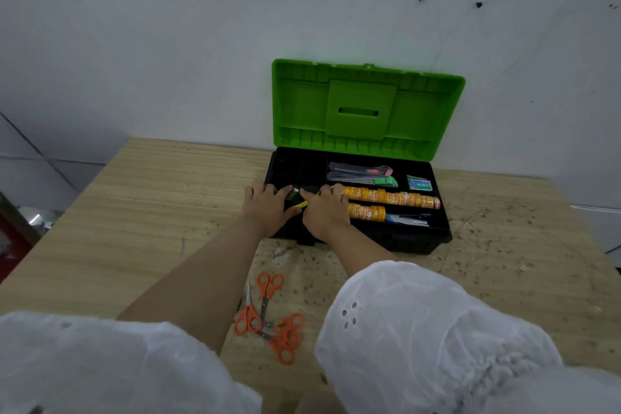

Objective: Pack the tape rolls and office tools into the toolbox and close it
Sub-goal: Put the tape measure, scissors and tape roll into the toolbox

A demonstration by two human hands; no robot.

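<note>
The black toolbox (416, 242) stands open against the wall, its green lid (366, 104) upright. Inside lie rows of orange tape rolls (393, 198), utility knives (363, 175), a small green box (419, 183) and a blue stapler (408, 219). My left hand (268, 205) and my right hand (324, 210) are side by side over the box's left front part, fingers laid on a black and yellow item (297, 199) that is mostly hidden under them. Several orange-handled scissors (268, 316) lie on the table near me.
The wooden table (134, 212) has a worn, speckled patch in front of the box. The wall is directly behind the lid. The table's left edge drops off beside a red object (10, 242).
</note>
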